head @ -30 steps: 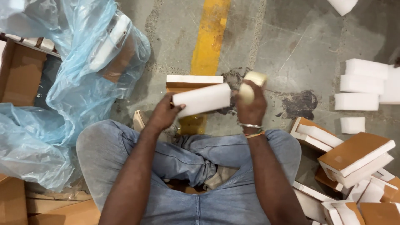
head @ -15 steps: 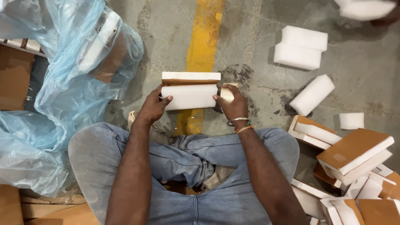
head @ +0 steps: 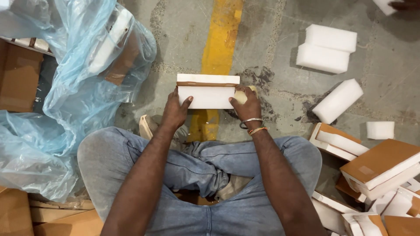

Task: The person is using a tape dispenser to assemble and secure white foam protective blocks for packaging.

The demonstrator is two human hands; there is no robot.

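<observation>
- Sat cross-legged in blue jeans (head: 205, 175) on the grey concrete floor (head: 271, 43), with a worn yellow painted line (head: 221, 39) running away from the knees.
- Held a white foam block (head: 205, 97) in front of the knees, over the yellow line, long side across the view.
- Left hand (head: 176, 111) closed on the block's left end, thumb across its front face, fingers hidden behind.
- Right hand (head: 246, 105) closed on the right end, also gripping a small pale roll (head: 241, 95), likely tape, against that end; bangles (head: 252, 124) worn at the wrist.
- Just beyond the block, touching or nearly so, lay a flat white box with a brown edge (head: 208, 79); exact contact could not be told.
- To the left, crumpled pale-blue plastic sheeting (head: 65, 96) spread over brown cartons (head: 17, 74) and some white pieces.
- To the upper right, well apart, two foam blocks (head: 326, 48) stacked together, another (head: 337, 100) lying tilted near them, a smaller one (head: 379, 130) further right.
- At lower right, a heap of brown-topped white boxes (head: 378, 164), some open.
- At the top right corner, another person's hand (head: 404, 5) on a white piece, barely in view.
</observation>
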